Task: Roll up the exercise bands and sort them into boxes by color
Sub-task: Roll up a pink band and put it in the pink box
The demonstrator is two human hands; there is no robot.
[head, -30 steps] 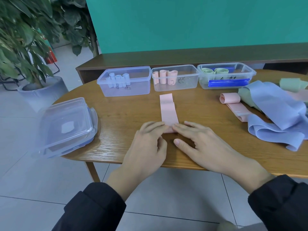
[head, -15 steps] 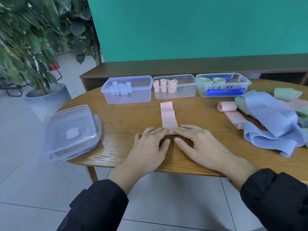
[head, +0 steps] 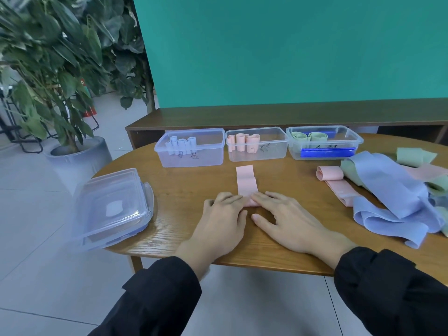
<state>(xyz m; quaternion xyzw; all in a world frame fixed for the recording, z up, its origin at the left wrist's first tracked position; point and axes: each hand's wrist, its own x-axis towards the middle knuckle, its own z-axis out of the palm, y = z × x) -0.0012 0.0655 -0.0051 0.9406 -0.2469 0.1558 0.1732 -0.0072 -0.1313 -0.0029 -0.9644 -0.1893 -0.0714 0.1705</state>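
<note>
A pink exercise band [head: 245,181] lies flat on the wooden table [head: 184,185], running away from me. Its near end is a small roll under my fingertips. My left hand [head: 223,221] and my right hand [head: 288,221] lie side by side with straight fingers pressing on that roll. Three clear boxes stand in a row behind: one with blue rolls [head: 191,147], one with pink rolls [head: 257,144], one with green rolls [head: 323,141].
A heap of loose blue, green and pink bands [head: 397,190] covers the table's right side, with a partly rolled pink band [head: 331,172] at its left. Stacked clear lids [head: 111,207] overhang the left table edge. A potted plant [head: 60,76] stands on the floor at left.
The flat part of the pink band has grown a little shorter as both hands moved forward with the roll. The camera has tilted upward.
</note>
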